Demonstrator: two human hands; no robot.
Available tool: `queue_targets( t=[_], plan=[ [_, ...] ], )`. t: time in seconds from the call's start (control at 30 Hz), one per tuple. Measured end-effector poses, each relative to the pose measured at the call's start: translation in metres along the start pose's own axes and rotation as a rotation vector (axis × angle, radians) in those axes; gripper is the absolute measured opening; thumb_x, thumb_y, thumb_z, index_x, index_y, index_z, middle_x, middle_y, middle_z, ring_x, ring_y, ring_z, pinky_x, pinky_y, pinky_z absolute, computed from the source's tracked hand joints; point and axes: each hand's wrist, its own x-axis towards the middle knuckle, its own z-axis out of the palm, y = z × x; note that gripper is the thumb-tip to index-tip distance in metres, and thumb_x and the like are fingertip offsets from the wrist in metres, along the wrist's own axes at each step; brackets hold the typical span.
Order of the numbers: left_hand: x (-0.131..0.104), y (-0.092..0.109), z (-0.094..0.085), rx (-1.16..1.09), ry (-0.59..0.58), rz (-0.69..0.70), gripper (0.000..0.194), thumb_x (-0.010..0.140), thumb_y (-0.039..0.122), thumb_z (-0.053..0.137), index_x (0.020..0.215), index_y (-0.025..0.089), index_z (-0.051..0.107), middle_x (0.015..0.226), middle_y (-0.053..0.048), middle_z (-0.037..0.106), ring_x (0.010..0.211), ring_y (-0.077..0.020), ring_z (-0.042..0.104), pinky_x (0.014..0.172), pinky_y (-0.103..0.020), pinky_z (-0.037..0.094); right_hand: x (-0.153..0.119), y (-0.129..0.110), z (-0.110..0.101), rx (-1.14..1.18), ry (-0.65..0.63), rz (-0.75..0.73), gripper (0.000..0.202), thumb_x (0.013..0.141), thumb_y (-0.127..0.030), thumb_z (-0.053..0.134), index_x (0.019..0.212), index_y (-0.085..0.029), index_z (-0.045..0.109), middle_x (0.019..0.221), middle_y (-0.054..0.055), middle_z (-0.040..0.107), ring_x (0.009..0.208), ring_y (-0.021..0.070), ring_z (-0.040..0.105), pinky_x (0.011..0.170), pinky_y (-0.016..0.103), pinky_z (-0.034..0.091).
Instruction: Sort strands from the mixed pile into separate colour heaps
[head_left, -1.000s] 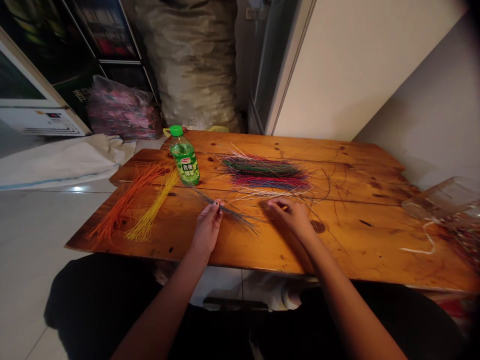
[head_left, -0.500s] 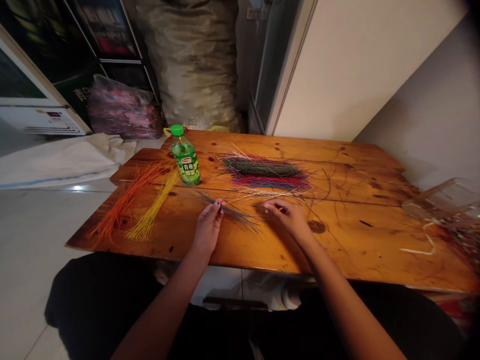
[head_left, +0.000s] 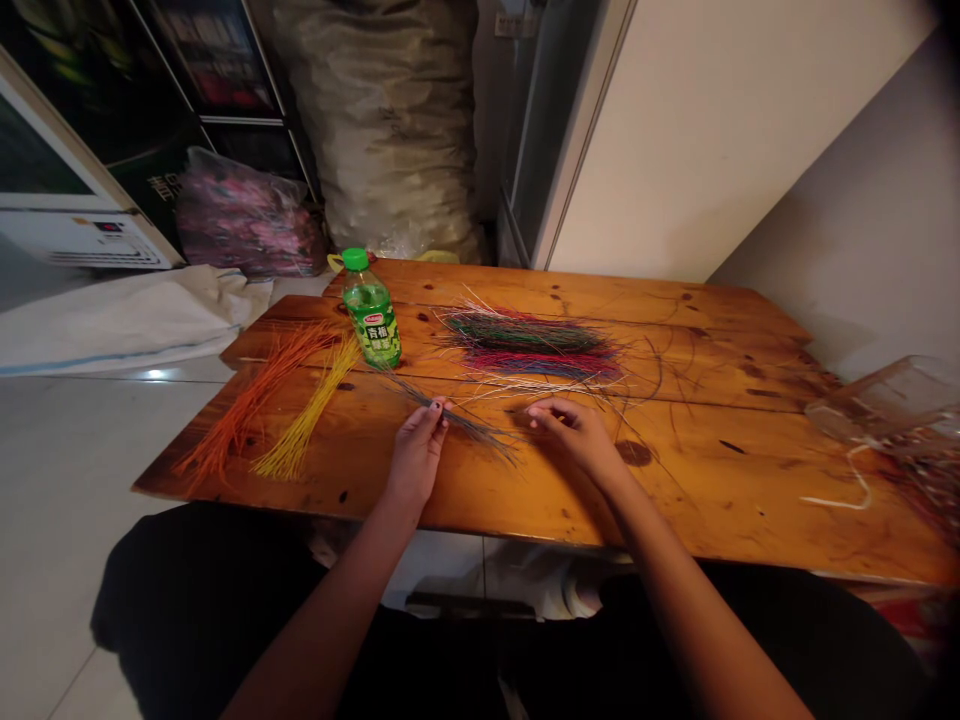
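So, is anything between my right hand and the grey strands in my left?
Nothing visible: the right hand is beside the grey strands, the multicoloured pile lies farther back, with the bottle by the strands' far end.

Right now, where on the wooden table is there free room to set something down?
Bare wood lies between the right forearm and the white strip, and a smaller patch between the yellow strands and the left hand. It is crowded around the multicoloured pile, with white strands along its near side.
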Motion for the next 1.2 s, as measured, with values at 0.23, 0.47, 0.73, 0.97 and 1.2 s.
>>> queue_targets(
  t=[0.23,0.47,0.73,0.97,1.2],
  plan=[
    [-0.001,0.001,0.001,0.004,0.021,0.010,0.012,0.060,0.019,0.074,0.069,0.016,0.068,0.081,-0.001,0.067,0.075,-0.0059,0.061,0.065,-0.012,0.045,0.003,-0.001,-0.013,0.091,0.092,0.050,0.026,0.070,-0.043,0.060,0.075,-0.017,0.064,0.067,0.003,0.063,0.063,0.0157,0.056,0.061,0.027,0.041],
    [0.000,0.001,0.000,-0.008,0.036,0.000,0.010,0.061,0.018,0.073,0.069,0.015,0.067,0.078,-0.001,0.067,0.072,-0.0052,0.061,0.064,-0.012,0.046,0.007,0.013,-0.021,0.124,0.161,0.046,0.028,0.071,-0.045,0.059,0.075,-0.017,0.062,0.062,0.001,0.058,0.058,0.0135,0.051,0.053,0.025,0.037],
    [0.000,0.001,-0.001,-0.017,0.027,-0.006,0.009,0.063,0.017,0.072,0.070,0.015,0.067,0.079,-0.001,0.067,0.072,-0.0051,0.061,0.065,-0.012,0.046,0.003,0.014,-0.017,-0.206,0.120,-0.020,0.025,0.077,-0.040,0.053,0.081,-0.019,0.065,0.079,0.005,0.067,0.069,0.0177,0.058,0.064,0.029,0.043],
    [0.000,0.001,-0.001,0.002,0.042,-0.009,0.007,0.066,0.017,0.070,0.071,0.015,0.067,0.080,-0.001,0.067,0.072,-0.0057,0.061,0.065,-0.012,0.045,-0.002,0.007,-0.003,-0.415,-0.188,-0.157,0.016,0.080,-0.032,0.054,0.083,-0.022,0.066,0.088,0.004,0.067,0.081,0.0182,0.059,0.075,0.031,0.043],
    [0.000,0.002,-0.002,-0.046,0.009,-0.009,0.008,0.065,0.017,0.071,0.072,0.016,0.068,0.080,0.000,0.067,0.073,-0.0048,0.061,0.064,-0.011,0.045,-0.005,-0.005,0.015,-0.574,-0.205,-0.208,0.015,0.082,-0.024,0.051,0.080,-0.019,0.064,0.086,0.007,0.063,0.081,0.0173,0.056,0.076,0.030,0.042]
  ],
)
